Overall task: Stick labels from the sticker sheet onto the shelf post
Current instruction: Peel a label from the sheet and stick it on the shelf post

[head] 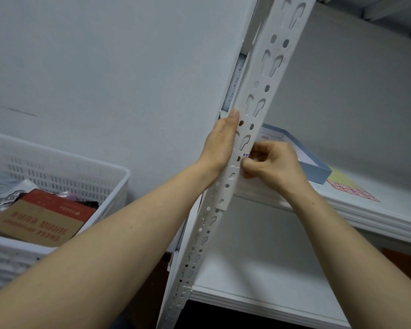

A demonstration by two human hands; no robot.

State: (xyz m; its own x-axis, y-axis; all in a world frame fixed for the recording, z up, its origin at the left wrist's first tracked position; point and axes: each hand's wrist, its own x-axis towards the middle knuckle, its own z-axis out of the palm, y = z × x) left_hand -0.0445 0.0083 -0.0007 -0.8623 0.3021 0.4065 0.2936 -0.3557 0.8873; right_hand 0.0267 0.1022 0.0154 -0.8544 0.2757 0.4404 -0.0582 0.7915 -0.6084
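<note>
The perforated white shelf post [259, 96] is steadied by the left hand [221, 143], laid flat with straight fingers along its left edge. A small label [245, 155] with blue writing is pinched against the post's front face by the curled fingers of the right hand [271, 162]. The label could be laid across a slot, where little adhesive would bite and a corner might lift. It could also be creased or set crooked if pressed unevenly. The sticker sheet [352, 191] lies well apart on the shelf [389, 210].
</note>
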